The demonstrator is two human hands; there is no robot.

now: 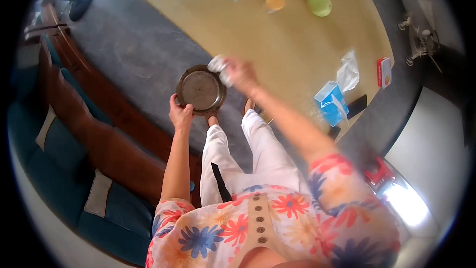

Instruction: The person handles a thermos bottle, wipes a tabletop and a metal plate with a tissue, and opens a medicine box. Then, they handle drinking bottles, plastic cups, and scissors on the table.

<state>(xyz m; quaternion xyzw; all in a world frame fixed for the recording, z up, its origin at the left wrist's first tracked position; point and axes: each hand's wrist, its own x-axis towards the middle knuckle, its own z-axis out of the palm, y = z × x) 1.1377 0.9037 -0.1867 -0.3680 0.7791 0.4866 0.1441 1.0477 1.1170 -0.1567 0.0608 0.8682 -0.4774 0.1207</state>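
Observation:
A round, shallow brown dish (200, 91) with a raised rim is held out above the floor, beside the edge of the table. My left hand (182, 113) grips its near left rim, thumb on the inside and fingers around the outer side. At the opposite side, my right hand (241, 76) is closed on a crumpled white tissue (218, 65), which meets or overlaps the dish's upper right rim. The right hand is a little blurred, and its fingertips are partly hidden by the tissue.
On the wooden table (297, 39) lie a blue tissue pack (331, 103), a red-and-white box (384, 72), a green round item (319, 4), an orange round item (275, 2) and a dark flat object (357, 106). A wood-framed teal sofa (64, 168) stands left; a fan (82, 1) is at upper left.

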